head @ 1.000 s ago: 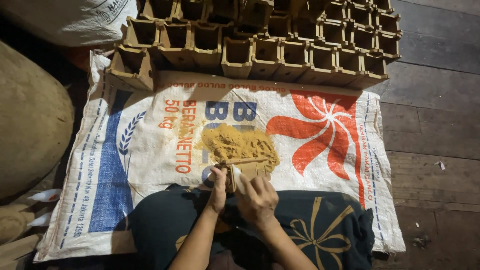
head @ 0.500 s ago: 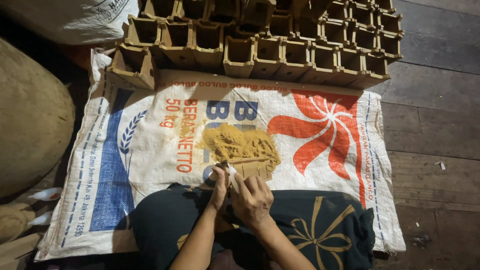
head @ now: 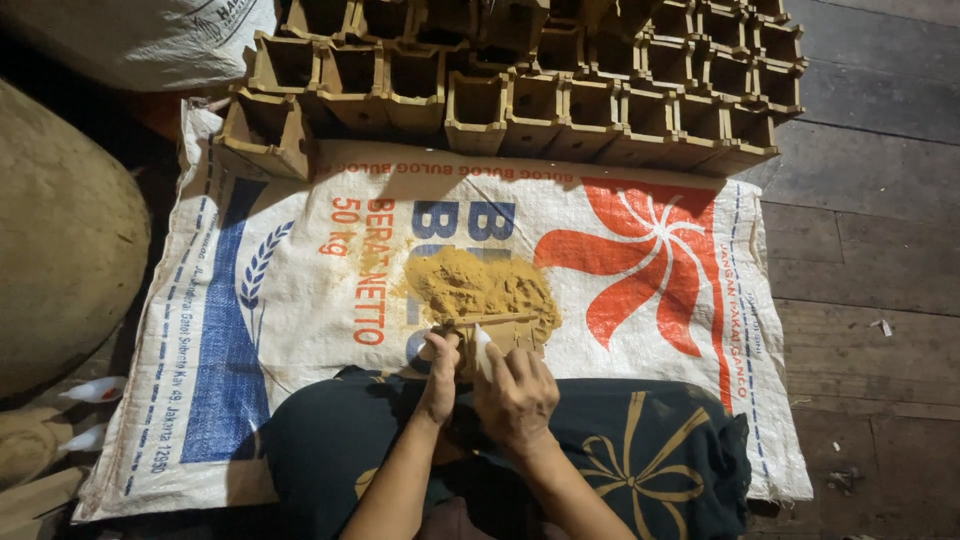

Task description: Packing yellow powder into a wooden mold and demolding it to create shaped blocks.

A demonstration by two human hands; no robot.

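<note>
Head cam's showing both hands, left hand (head: 441,362) and right hand (head: 515,390), gripping a half-hidden small wooden box (head: 500,335) beside the sawdust pile (head: 480,285). Everything's sitting on a woven sack (head: 300,300) covering plank flooring (head: 870,250).

Both bare forearms rise from the bottom edge of the view and converge toward the middle, wrists close together. The left hand (head: 440,368) is curled, fingers bent inward and knuckles up. The right hand (head: 515,392) lies just beside it, back facing up, fingers folded forward and closed in a pinch.
</note>
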